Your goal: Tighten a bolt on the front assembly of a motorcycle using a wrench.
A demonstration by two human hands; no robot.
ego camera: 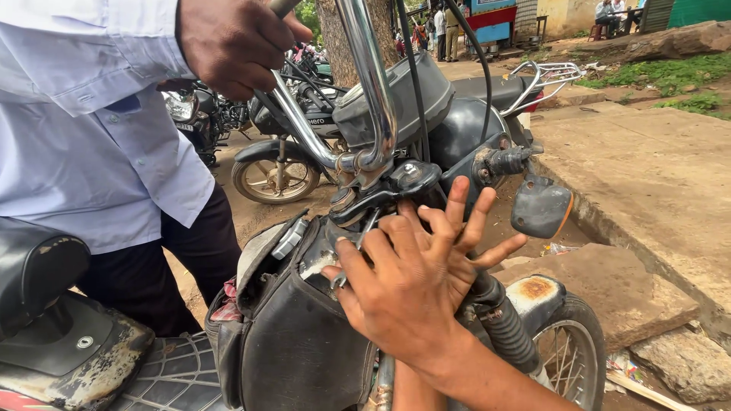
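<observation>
Steering head [381, 194] of the moped, just below the chrome handlebar [373, 84], is covered by the right hand [403, 293] and left hand [464, 228], both overlapped with fingers spread, while another person's hand [232, 42] grips the handlebar end.

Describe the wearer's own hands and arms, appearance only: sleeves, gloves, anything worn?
Both hands are bare: no gloves, no rings or watch visible. The nearer hand shows a bare wrist and forearm with no sleeve in view. The other hand is mostly hidden behind it; only its bare fingers show. The white-sleeved hand at the top is another person's.
</observation>
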